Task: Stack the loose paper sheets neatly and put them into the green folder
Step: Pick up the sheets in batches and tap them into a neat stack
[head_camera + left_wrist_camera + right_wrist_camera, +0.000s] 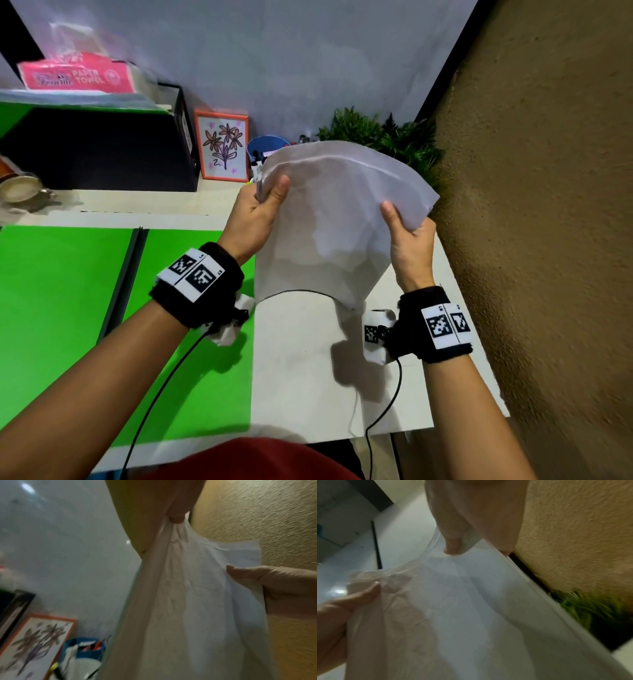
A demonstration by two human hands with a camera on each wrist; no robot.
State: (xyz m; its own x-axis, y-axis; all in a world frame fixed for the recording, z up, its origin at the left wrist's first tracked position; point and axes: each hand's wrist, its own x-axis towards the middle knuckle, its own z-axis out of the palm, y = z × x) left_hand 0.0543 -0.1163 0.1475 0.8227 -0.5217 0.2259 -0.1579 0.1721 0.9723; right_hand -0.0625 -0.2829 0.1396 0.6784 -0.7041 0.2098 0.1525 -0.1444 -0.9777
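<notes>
The left hand (pixel 255 219) and the right hand (pixel 409 240) each pinch a side edge of the paper sheets (pixel 329 219), thumbs on the near face, holding the bowed bundle upright above the table (pixel 294 370). The green folder (pixel 68 308) lies open on the table, left of the sheets.

The open green cardboard folder (pixel 68 308) lies flat at the left of the white desk (pixel 308 377). To its right both hands hold the white paper sheets (pixel 335 219) upright — left hand (pixel 253 219) on their left edge, right hand (pixel 411 243) on their right. Behind them stand an orange-framed flower drawing (pixel 222 147), a blue pen cup (pixel 265 147) and a green leafy plant (pixel 383 137).
</notes>
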